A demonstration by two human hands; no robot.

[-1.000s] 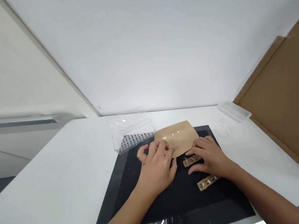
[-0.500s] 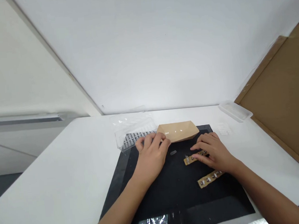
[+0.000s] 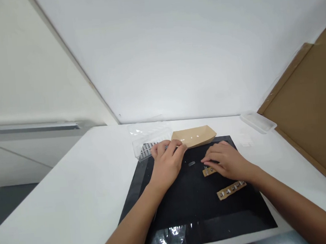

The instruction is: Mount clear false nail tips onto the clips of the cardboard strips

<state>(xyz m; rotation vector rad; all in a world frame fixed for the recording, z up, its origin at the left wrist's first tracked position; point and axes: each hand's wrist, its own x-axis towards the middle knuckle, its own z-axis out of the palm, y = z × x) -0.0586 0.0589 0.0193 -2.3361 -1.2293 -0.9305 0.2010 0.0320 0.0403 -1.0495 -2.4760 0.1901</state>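
Observation:
My left hand (image 3: 167,163) has its fingers curled at the front left of the brown paper tray (image 3: 195,136), by a clear plastic case (image 3: 138,148) with rows of clear nail tips (image 3: 146,149). What lies between those fingers is hidden. My right hand (image 3: 225,160) is closed, thumb and forefinger together just above the left end of a cardboard strip (image 3: 206,173). A small clear piece like a nail tip (image 3: 206,169) stands on that end, close under the fingertips. One loose clear nail tip (image 3: 191,163) lies on the black mat (image 3: 186,203) between the hands.
A second cardboard strip (image 3: 221,195) with several shiny metal beads lies nearer me on the mat. At the back right is a translucent plastic tray (image 3: 259,122). A large cardboard sheet (image 3: 308,106) stands along the right, and a white wall (image 3: 175,61) rises behind the table.
My right thumb and forefinger have come together and moved left to the strip's end. My left hand stays by the paper tray, fingers still curled. The whole view has shifted slightly.

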